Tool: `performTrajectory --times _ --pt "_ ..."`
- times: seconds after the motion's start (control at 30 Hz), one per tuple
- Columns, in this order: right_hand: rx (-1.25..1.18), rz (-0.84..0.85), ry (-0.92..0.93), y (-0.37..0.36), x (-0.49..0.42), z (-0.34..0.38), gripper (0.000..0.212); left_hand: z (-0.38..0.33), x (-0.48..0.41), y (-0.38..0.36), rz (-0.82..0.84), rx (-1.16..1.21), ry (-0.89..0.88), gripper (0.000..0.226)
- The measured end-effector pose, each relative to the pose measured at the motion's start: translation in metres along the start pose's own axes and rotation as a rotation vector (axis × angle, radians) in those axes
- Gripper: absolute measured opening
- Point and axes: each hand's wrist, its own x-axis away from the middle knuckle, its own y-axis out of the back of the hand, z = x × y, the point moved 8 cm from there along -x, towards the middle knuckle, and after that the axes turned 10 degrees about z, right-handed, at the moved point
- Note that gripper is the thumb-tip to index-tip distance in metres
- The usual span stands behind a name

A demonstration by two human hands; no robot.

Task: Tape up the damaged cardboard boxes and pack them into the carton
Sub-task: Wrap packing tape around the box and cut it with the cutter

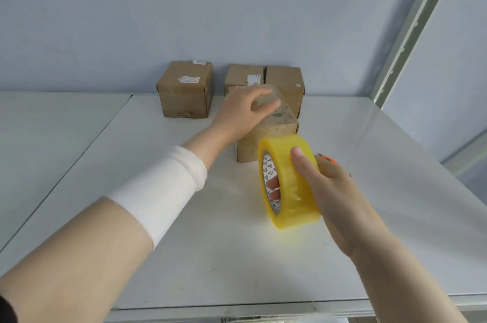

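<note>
Finding: the box in hand (283, 119) sits straight ahead of the person on the white surface (184, 217), its long side running away toward the wall. The left hand (242, 111) is the nearer of the two and lies on the box's top with fingers stretched out and loose, gripping nothing. A clear film appears under the fingertips, though the blur makes this uncertain.

The right hand (334, 191) grips the yellow tape roll (290, 180), thumb on the outer face and fingers through the core. The roll is held on edge just before the box's near face. Judged from this, the tape would run lengthwise along the top.

Count:
- Four boxes: the one in hand, one rear left (185, 90), and two side by side behind it (243, 74) (286, 82).
- One tape roll.
- One orange item (329, 159), partly hidden behind the right hand.
- No carton in view.
</note>
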Motion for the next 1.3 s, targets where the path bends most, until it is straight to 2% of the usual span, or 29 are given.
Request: performTrajectory --times 0.07,0.1,0.13,0.2,0.27,0.37,0.43,0.5,0.53,0.6,0.7,0.77,0.83,0.9,0.97,1.03,1.17,1.3 --pt "-0.06 0.039 -0.01 0.003 0.001 -0.001 0.027 -0.003 0.03 0.023 -0.3 0.072 0.028 0.019" --pt "-0.081 0.056 -0.013 0.004 0.002 -0.002 0.028 -0.001 0.048 0.027 -0.381 0.107 0.077 0.014" --pt "-0.088 0.077 -0.016 0.005 0.003 -0.002 0.03 0.004 0.062 0.024 -0.387 0.143 0.149 0.017" --pt "-0.069 0.144 -0.027 0.002 0.002 -0.003 0.045 0.017 0.079 0.004 -0.215 0.281 0.346 0.03" --pt "-0.04 0.227 -0.05 -0.003 0.0 -0.004 0.054 0.025 0.087 -0.019 -0.062 0.523 0.532 0.043" --pt "0.033 0.252 -0.091 0.015 -0.007 -0.003 0.052 0.019 0.088 -0.037 0.007 0.699 0.645 0.041" --pt "0.246 0.075 -0.07 0.057 -0.021 -0.004 0.048 0.018 0.088 -0.045 0.007 0.79 0.689 0.033" --pt "0.662 -0.186 -0.033 0.104 -0.037 -0.002 0.042 0.02 0.09 -0.049 -0.015 0.886 0.732 0.024" --pt "0.849 -0.248 -0.047 0.118 -0.043 -0.003 0.041 0.02 0.091 -0.049 -0.022 0.917 0.746 0.021" --pt "1.086 -0.199 -0.141 0.128 -0.06 -0.017 0.047 0.02 0.09 -0.048 -0.044 0.957 0.765 0.015" --pt "1.206 -0.101 -0.229 0.124 -0.077 -0.031 0.045 0.019 0.09 -0.047 -0.076 0.981 0.793 0.013" --pt "1.139 -0.065 -0.164 0.118 -0.082 -0.03 0.034 0.02 0.091 -0.048 -0.091 0.981 0.792 0.012" --pt "0.857 -0.008 -0.047 0.112 -0.083 -0.025 0.019 0.023 0.092 -0.048 -0.099 0.976 0.78 0.011" --pt "0.613 0.023 0.142 0.103 -0.079 -0.002 0.021 0.025 0.091 -0.048 -0.092 0.979 0.765 0.011" --pt "0.545 0.056 0.308 0.09 -0.078 0.028 0.031 0.026 0.09 -0.049 -0.08 0.981 0.754 0.011" --pt "0.61 0.129 0.414 0.069 -0.079 0.053 0.032 0.027 0.09 -0.05 -0.083 0.99 0.742 0.011" --pt "0.895 0.236 0.558 0.025 -0.082 0.079 0.022 0.027 0.09 -0.051 -0.126 1.045 0.715 0.012" --pt "1.115 0.308 0.616 0.0 -0.084 0.085 0.021 0.025 0.089 -0.051 -0.155 1.076 0.702 0.01"
